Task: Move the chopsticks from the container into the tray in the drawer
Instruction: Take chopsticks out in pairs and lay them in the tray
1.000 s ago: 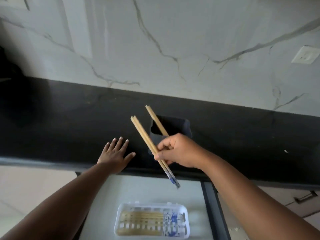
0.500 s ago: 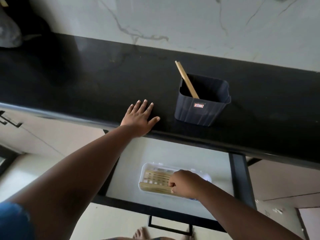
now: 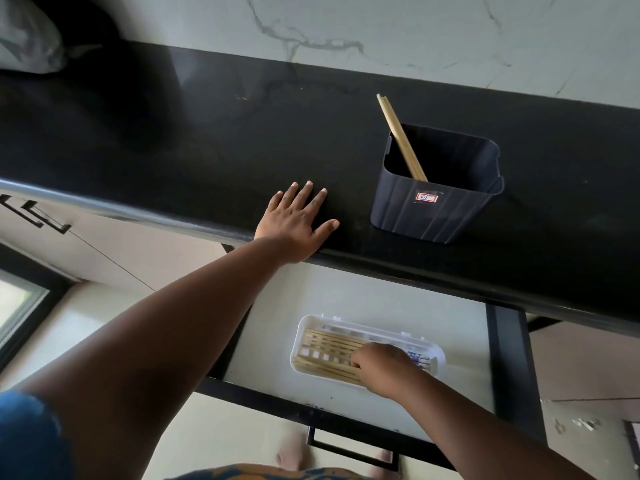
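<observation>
Left hand (image 3: 298,220): flat on the black countertop (image 3: 173,140) near its front edge, fingers straight and spread, holding nothing. Right hand (image 3: 382,367): lowered into the white tray (image 3: 301,330), knuckles up, fingers curled down onto the chopsticks (image 3: 329,348) lying there — grip or mere contact cannot be told, fingertips hidden. Tray: inside the open drawer (image 3: 381,299) below the countertop, loaded with wooden chopsticks laid lengthwise side by side, blue-patterned tips at the right end. Dark container (image 3: 433,209): upright on the countertop, well right of the left hand. Remaining pair of chopsticks (image 3: 398,133): standing in the container, leaning against its left rear corner, top ends projecting above the rim.
</observation>
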`<action>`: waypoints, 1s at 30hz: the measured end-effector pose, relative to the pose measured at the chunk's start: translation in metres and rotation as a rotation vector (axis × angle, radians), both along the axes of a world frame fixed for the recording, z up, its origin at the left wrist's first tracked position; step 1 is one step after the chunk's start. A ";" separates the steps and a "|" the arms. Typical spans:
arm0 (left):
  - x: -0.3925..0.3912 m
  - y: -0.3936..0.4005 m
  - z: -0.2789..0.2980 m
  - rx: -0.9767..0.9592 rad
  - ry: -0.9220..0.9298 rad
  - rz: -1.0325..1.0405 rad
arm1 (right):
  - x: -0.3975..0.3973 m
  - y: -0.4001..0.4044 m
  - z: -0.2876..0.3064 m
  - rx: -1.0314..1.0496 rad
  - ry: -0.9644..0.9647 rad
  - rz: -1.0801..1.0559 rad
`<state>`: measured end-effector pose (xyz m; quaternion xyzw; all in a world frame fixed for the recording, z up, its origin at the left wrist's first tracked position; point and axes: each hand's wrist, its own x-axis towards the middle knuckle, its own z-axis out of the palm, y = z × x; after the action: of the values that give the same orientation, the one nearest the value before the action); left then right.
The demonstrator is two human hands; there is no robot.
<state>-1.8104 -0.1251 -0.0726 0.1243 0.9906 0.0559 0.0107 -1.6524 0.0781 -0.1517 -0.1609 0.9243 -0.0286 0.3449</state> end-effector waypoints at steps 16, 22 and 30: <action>0.000 0.000 0.000 0.009 0.011 -0.009 | -0.001 0.011 -0.006 -0.094 0.184 -0.021; 0.000 0.000 0.001 0.007 -0.016 -0.013 | -0.009 0.028 0.020 -0.141 0.152 -0.144; -0.002 0.002 0.008 -0.007 -0.105 -0.012 | -0.034 0.041 0.111 -0.362 0.120 -0.295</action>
<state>-1.8127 -0.1229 -0.0649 0.1271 0.9881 0.0590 0.0633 -1.6860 0.1186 -0.0404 -0.0845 0.9365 -0.2342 0.2470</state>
